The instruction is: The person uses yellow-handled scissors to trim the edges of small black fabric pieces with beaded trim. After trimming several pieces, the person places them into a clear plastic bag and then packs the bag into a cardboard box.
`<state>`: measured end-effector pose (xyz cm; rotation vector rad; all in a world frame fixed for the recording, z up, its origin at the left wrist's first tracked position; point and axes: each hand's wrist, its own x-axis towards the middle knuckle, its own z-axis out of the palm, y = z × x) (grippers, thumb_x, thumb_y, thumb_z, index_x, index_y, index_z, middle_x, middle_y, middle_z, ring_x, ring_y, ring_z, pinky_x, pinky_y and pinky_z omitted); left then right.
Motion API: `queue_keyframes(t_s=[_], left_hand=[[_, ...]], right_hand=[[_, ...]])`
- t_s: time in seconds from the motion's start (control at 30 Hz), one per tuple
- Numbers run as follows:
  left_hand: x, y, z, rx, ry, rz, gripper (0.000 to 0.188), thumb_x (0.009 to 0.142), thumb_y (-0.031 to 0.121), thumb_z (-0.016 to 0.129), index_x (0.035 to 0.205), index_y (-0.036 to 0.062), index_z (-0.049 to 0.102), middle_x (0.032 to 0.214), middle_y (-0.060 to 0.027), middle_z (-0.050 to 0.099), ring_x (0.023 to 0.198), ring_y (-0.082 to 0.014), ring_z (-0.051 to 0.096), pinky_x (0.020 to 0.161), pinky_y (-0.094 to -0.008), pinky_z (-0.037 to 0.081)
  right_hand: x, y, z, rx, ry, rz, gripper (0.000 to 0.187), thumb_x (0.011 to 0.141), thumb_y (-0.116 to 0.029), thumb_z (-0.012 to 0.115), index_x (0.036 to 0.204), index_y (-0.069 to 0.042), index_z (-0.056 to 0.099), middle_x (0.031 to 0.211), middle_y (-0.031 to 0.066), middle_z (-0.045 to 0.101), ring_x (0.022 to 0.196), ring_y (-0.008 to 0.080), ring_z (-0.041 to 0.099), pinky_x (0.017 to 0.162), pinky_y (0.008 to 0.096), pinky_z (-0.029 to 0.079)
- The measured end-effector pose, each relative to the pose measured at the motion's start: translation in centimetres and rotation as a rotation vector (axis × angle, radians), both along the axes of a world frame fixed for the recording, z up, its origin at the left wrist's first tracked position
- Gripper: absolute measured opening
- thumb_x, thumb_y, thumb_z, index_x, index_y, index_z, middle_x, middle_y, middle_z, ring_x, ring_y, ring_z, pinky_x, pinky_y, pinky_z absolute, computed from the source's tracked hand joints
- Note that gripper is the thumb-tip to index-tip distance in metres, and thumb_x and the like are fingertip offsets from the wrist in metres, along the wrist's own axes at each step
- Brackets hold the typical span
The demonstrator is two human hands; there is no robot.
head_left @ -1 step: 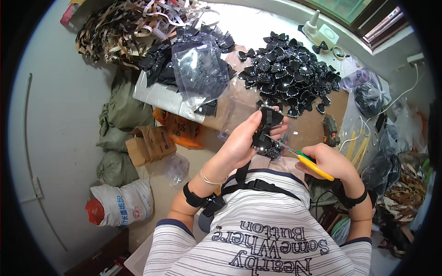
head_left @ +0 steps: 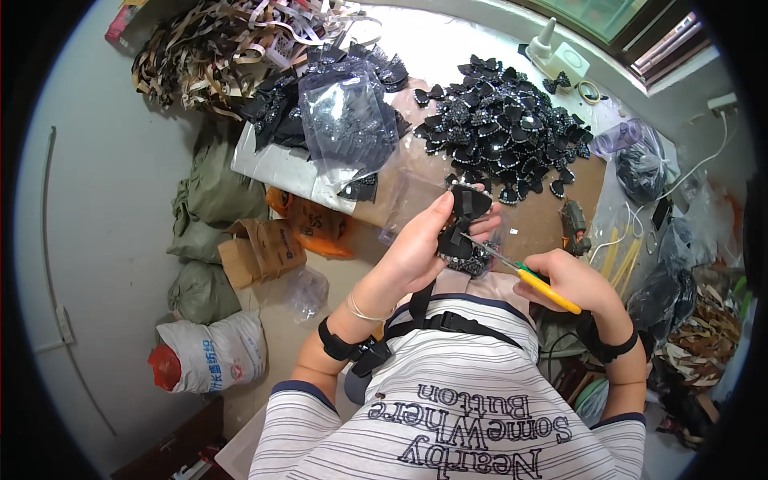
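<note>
My left hand [head_left: 428, 240] is closed around a black fabric bow [head_left: 470, 203] with sparkling stones along its edge. The bow's plain side faces up, and a narrow black strip lies across it. In my right hand [head_left: 572, 278] is a pair of scissors [head_left: 546, 291] with yellow and green handles. Their thin metal tips touch or nearly touch the lower part of the bow; exactly where they meet it is too small to tell. Beyond my hands, a large heap of similar black bows [head_left: 512, 120] covers the table.
A clear plastic bag [head_left: 344, 120] lies on black fabric pieces at the table's left. A glue gun [head_left: 574, 226] rests near the right edge, and a white nozzle bottle [head_left: 544, 38] stands by the window. Sacks [head_left: 212, 352] and a cardboard box [head_left: 260, 254] sit at floor level, left.
</note>
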<state>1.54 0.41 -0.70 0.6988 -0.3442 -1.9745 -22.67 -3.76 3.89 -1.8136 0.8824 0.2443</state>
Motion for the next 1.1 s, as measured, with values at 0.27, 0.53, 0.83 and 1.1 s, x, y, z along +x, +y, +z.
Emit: queue_keyframes(t_s=[0.27, 0.53, 0.83, 1.1], left_hand=[[-1.0, 0.1, 0.7, -0.012, 0.066, 0.121, 0.053, 0.103, 0.037, 0.024, 0.138, -0.0011, 0.033, 0.14, -0.022, 0.041, 0.129, -0.0342, 0.043, 0.11, -0.0439, 0.035], [-1.9, 0.2, 0.7, 0.021, 0.012, 0.141, 0.052, 0.104, 0.035, 0.02, 0.137, -0.0029, 0.034, 0.138, -0.0213, 0.043, 0.128, -0.0331, 0.044, 0.108, -0.0435, 0.037], [-1.4, -1.0, -3.7, 0.139, -0.111, 0.111, 0.048, 0.104, 0.033, 0.021, 0.131, -0.0003, 0.042, 0.131, -0.0181, 0.052, 0.117, -0.0273, 0.053, 0.098, -0.0369, 0.044], [1.5, -4.9, -18.1, -0.095, -0.976, -0.217, 0.035, 0.102, 0.036, 0.036, 0.11, 0.0062, 0.053, 0.089, -0.0045, 0.066, 0.065, -0.0081, 0.055, 0.063, -0.0229, 0.046]], right_hand=[[-0.3, -0.1, -0.7, 0.283, -0.156, -0.123, 0.026, 0.087, -0.022, 0.067, 0.076, -0.001, 0.057, 0.059, -0.0013, 0.05, 0.057, 0.0053, 0.04, 0.049, 0.0256, 0.036], [0.3, 0.7, -1.1, 0.063, -0.113, -0.137, 0.025, 0.086, -0.017, 0.068, 0.072, -0.001, 0.055, 0.057, -0.0019, 0.046, 0.056, 0.0047, 0.037, 0.047, 0.0258, 0.033], [-0.8, 2.7, -3.5, 0.184, -0.048, -0.282, 0.024, 0.086, -0.02, 0.067, 0.079, 0.003, 0.062, 0.056, 0.0008, 0.048, 0.056, 0.0046, 0.039, 0.049, 0.0261, 0.034], [-4.0, 4.9, -4.4, 0.143, -0.073, -0.57, 0.027, 0.084, -0.02, 0.07, 0.073, 0.001, 0.058, 0.057, -0.0052, 0.043, 0.056, 0.0023, 0.035, 0.048, 0.0236, 0.031]])
